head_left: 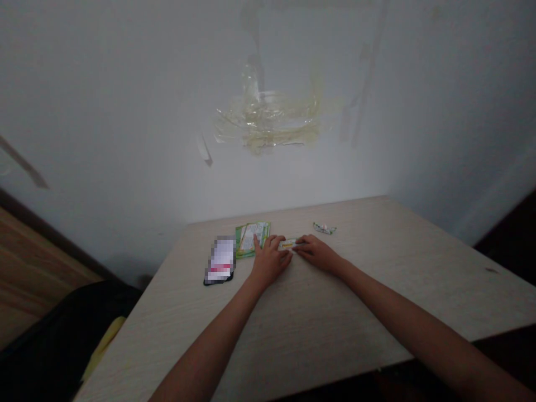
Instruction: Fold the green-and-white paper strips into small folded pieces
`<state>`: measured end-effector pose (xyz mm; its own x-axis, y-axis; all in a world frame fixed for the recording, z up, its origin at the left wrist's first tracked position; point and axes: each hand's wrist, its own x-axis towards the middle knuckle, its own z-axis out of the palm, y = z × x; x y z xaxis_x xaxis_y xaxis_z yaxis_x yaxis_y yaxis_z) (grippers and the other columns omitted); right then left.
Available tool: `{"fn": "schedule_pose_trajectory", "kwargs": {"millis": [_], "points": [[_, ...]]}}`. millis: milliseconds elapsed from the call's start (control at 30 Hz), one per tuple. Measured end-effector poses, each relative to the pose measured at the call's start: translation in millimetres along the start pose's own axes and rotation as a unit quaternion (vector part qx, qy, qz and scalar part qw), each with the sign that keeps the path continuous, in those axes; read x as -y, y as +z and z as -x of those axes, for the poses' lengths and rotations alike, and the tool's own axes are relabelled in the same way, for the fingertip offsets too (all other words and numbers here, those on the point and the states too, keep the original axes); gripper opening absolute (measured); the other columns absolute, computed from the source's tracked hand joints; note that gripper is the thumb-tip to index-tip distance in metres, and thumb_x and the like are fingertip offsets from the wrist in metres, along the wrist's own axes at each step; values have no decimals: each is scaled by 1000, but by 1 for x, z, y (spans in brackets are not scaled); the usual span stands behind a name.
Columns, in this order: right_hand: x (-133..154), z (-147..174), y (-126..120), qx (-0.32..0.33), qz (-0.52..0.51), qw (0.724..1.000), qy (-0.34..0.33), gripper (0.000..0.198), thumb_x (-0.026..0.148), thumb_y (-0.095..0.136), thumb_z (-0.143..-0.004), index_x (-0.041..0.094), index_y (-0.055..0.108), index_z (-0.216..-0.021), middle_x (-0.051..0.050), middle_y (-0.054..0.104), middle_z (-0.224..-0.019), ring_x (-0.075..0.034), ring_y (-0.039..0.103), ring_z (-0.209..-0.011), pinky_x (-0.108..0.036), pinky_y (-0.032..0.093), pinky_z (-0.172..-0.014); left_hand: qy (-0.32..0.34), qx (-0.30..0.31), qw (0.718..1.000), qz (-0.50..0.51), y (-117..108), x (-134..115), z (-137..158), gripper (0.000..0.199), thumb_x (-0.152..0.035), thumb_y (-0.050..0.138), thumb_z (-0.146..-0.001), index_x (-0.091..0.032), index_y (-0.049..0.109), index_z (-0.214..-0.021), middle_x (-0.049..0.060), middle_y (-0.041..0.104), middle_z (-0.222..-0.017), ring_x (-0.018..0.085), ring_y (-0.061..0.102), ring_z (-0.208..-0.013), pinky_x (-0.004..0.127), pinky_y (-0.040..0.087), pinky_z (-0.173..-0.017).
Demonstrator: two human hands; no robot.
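Note:
A small flat packet (288,244), whitish and green with a yellow mark, lies on the table between my hands. My left hand (271,262) has its index finger and thumb closed about the packet's left end, while its outer fingers spread toward a larger green printed pouch (247,239). From the other side, my right hand (319,254) pinches the packet's right end, its fingers pressed together. Part of the packet is hidden under the fingertips.
Left of the pouch lies a phone (221,262) with a blurred screen. A crumpled wrapper piece (324,228) sits at the back right. The pale table (335,324) meets a wall (268,178) with tape remnants. Dark cloth (75,318) is at the lower left.

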<state>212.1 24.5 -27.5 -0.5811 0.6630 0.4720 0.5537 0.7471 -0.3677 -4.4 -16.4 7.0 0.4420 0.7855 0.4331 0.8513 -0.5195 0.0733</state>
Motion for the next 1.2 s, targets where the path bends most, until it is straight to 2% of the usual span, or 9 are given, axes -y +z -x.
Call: {"fn": "schedule_pose_trajectory", "kwargs": {"millis": [133, 267, 767, 1200], "points": [[0, 0, 0, -3, -1, 1000, -1, 24, 26, 56, -94, 23, 72, -112, -11, 64, -112, -22, 57, -106, -38, 47, -93, 3, 8, 1000, 16, -2, -6, -2, 22, -40, 54, -91, -36, 75, -95, 1, 58, -131, 27, 45, -126, 75, 3, -110], [2, 0, -1, -8, -5, 1000, -6, 24, 25, 56, -94, 22, 72, -112, -11, 64, -112, -22, 57, -106, -39, 47, -94, 17, 0, 1000, 24, 0, -12, -3, 22, -40, 54, -91, -35, 76, -92, 2, 58, -130, 26, 45, -126, 73, -2, -111], [-3, 0, 0, 0, -26, 1000, 6, 25, 29, 54, -95, 25, 71, -114, -10, 64, -114, -22, 57, -108, -39, 45, -96, 4, -13, 999, 35, 4, -10, 1, 25, -40, 51, -93, -34, 75, -93, 4, 58, -128, 25, 48, -124, 75, 4, -110], [-4, 2, -1, 7, -35, 999, 19, 28, 28, 52, -96, 24, 69, -117, -10, 65, -120, -22, 58, -111, -40, 45, -100, -81, -18, 997, -2, 12, 1, 2, 25, -42, 50, -93, -34, 73, -102, 7, 55, -130, 27, 47, -126, 73, 4, -111]]}}
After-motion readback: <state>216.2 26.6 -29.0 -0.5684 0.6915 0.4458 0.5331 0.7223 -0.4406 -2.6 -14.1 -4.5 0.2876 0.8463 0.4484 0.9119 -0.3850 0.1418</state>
